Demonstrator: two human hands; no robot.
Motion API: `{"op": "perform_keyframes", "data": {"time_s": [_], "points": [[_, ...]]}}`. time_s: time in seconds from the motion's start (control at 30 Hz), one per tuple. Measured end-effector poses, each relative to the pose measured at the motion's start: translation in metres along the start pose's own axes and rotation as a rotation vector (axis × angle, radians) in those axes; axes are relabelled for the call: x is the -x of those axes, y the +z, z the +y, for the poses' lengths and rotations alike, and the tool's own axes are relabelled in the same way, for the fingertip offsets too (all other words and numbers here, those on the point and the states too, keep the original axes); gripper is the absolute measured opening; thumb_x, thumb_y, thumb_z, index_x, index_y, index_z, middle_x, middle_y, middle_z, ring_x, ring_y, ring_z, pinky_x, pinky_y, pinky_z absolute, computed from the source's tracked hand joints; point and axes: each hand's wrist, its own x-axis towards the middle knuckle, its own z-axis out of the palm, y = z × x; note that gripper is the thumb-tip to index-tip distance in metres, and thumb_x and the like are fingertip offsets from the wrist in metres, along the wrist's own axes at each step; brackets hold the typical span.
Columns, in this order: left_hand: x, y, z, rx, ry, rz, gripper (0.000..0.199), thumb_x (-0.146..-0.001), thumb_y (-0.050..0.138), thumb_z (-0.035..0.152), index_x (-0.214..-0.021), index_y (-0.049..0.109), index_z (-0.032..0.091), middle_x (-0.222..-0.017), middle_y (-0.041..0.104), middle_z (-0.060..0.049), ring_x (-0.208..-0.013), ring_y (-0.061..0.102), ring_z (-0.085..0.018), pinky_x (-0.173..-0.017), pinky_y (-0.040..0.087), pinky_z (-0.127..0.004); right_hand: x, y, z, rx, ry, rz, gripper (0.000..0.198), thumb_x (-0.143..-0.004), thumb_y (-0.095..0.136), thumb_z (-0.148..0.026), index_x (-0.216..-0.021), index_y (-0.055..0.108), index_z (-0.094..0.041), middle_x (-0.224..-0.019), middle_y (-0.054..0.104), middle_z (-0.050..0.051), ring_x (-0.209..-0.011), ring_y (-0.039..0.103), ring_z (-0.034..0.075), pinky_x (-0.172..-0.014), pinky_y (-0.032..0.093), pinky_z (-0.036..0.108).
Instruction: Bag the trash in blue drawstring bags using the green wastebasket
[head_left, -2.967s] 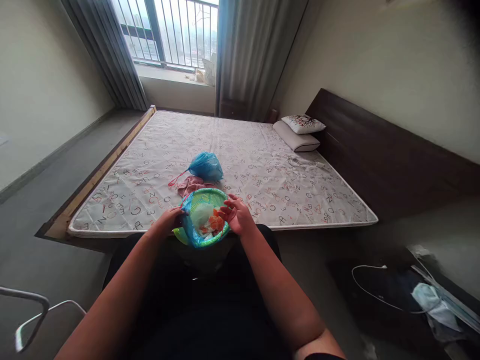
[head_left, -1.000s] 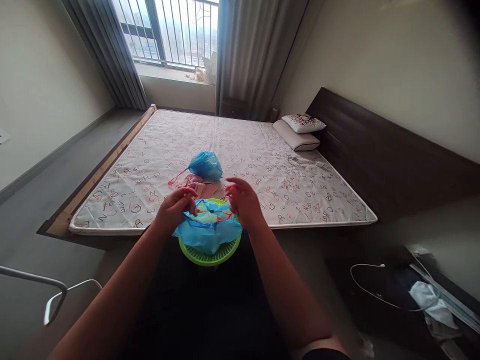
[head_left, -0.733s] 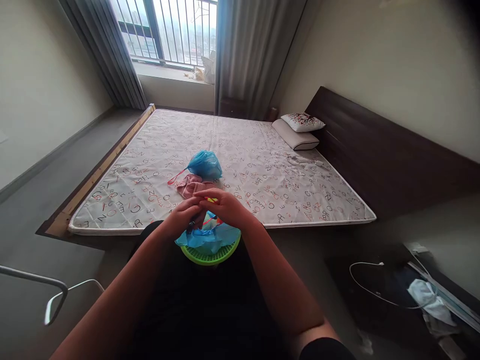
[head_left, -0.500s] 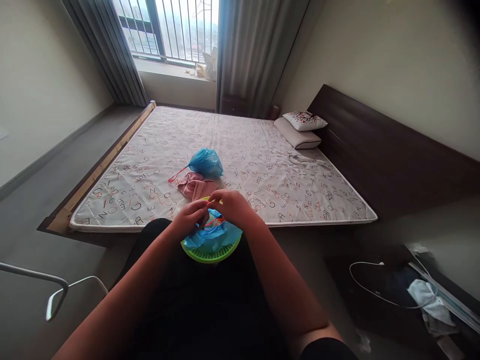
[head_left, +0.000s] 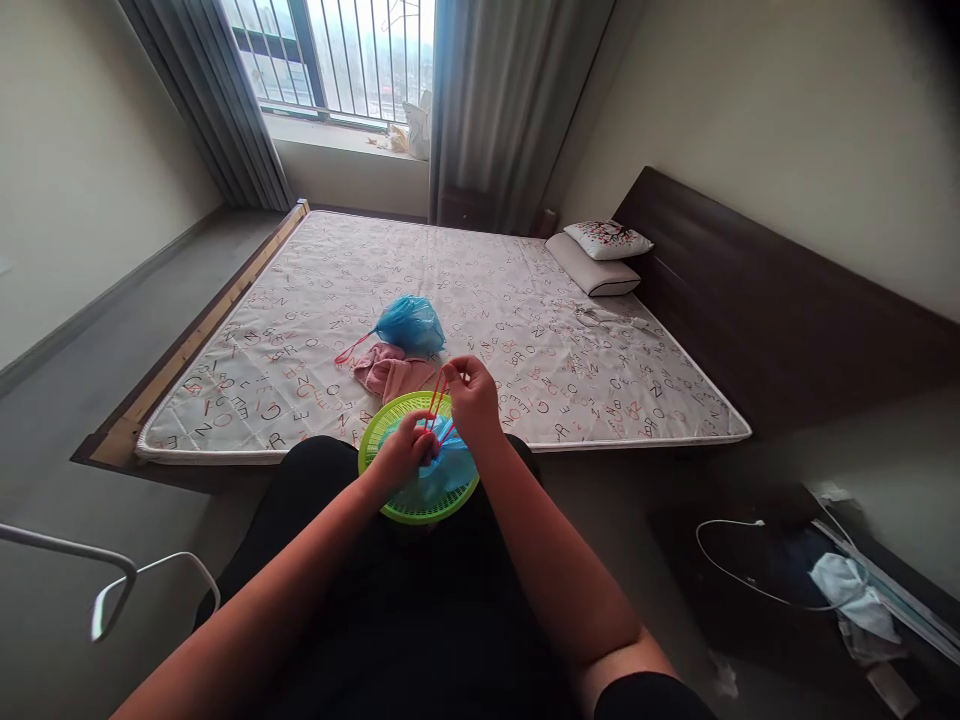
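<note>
A green plastic basket (head_left: 373, 442) rests on my lap with a blue drawstring bag (head_left: 431, 490) in it. My right hand (head_left: 474, 395) is closed on the bag's red drawstring (head_left: 437, 395) and holds it up above the basket. Lower and to the left, my left hand (head_left: 409, 448) is closed around the gathered neck of the blue bag. Just beyond the basket, a crumpled pink cloth (head_left: 390, 373) lies on the mattress. Touching its far side is a second blue bag (head_left: 412, 323), tied, with a red drawstring stretched to the left.
The mattress (head_left: 495, 290) spreads out in front of me. Two pillows (head_left: 600, 262) are stacked by the dark headboard (head_left: 720, 240). At right, a white cable (head_left: 739, 585) and a white cloth (head_left: 855, 590) lie on a dark surface. A bent metal tube (head_left: 112, 590) stands at left.
My right hand has risen, pulling the red drawstring up taut. My left hand has moved down onto the bag's neck. The bag, spread open before, is now gathered shut.
</note>
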Motion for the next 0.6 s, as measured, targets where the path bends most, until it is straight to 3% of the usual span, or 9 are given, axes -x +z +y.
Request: {"op": "perform_keyframes", "data": {"time_s": [0.1, 0.17, 0.27, 0.37, 0.5, 0.6], "points": [[0.003, -0.001, -0.002, -0.076, 0.051, -0.053, 0.059, -0.100, 0.061, 0.034, -0.153, 0.038, 0.025, -0.108, 0.072, -0.005, -0.059, 0.063, -0.010, -0.060, 0.053, -0.026, 0.002, 0.000, 0.007, -0.074, 0.060, -0.046, 0.018, -0.090, 0.070, -0.041, -0.086, 0.065, -0.024, -0.077, 0.061, -0.002, -0.072, 0.052, 0.015, -0.069, 0.045, 0.028], [0.007, -0.003, 0.003, -0.110, 0.090, -0.068, 0.064, -0.100, 0.062, 0.034, -0.158, 0.034, 0.028, -0.120, 0.071, -0.008, -0.057, 0.062, -0.008, -0.058, 0.052, -0.025, 0.001, -0.002, 0.009, -0.093, 0.069, -0.078, 0.020, -0.089, 0.072, -0.043, -0.087, 0.066, -0.024, -0.075, 0.060, -0.003, -0.069, 0.050, 0.014, -0.064, 0.042, 0.027], [0.013, -0.004, 0.016, -0.192, 0.171, -0.005, 0.060, -0.104, 0.054, 0.034, -0.161, 0.035, 0.028, -0.117, 0.071, -0.007, -0.054, 0.055, -0.007, -0.056, 0.049, -0.024, -0.003, -0.006, 0.009, -0.135, 0.099, -0.134, 0.025, -0.088, 0.075, -0.047, -0.087, 0.066, -0.024, -0.074, 0.057, -0.002, -0.067, 0.049, 0.014, -0.057, 0.039, 0.025], [0.016, -0.004, 0.035, -0.388, 0.248, 0.132, 0.061, -0.104, 0.049, 0.029, -0.164, 0.040, 0.025, -0.111, 0.073, -0.008, -0.066, 0.060, -0.013, -0.070, 0.054, -0.029, -0.007, -0.008, 0.008, -0.186, 0.142, -0.197, 0.029, -0.088, 0.077, -0.050, -0.087, 0.064, -0.025, -0.070, 0.054, -0.003, -0.062, 0.047, 0.013, -0.051, 0.035, 0.024], [0.015, 0.000, 0.055, -0.597, 0.228, 0.075, 0.043, -0.101, 0.046, 0.026, -0.132, 0.076, 0.022, -0.108, 0.074, -0.011, -0.091, 0.068, -0.023, -0.087, 0.054, -0.036, -0.007, -0.008, 0.005, -0.337, 0.214, -0.174, 0.037, -0.085, 0.080, -0.055, -0.090, 0.058, -0.026, -0.061, 0.046, -0.009, -0.048, 0.035, 0.008, -0.043, 0.026, 0.023], [0.014, 0.004, 0.060, -0.592, 0.125, 0.093, 0.037, -0.100, 0.051, 0.032, -0.115, 0.083, 0.021, -0.094, 0.073, -0.008, -0.082, 0.065, -0.022, -0.082, 0.051, -0.035, -0.005, -0.008, 0.000, -0.417, 0.255, -0.245, 0.042, -0.082, 0.082, -0.057, -0.089, 0.055, -0.026, -0.058, 0.041, -0.012, -0.043, 0.028, 0.006, -0.041, 0.021, 0.022]]}}
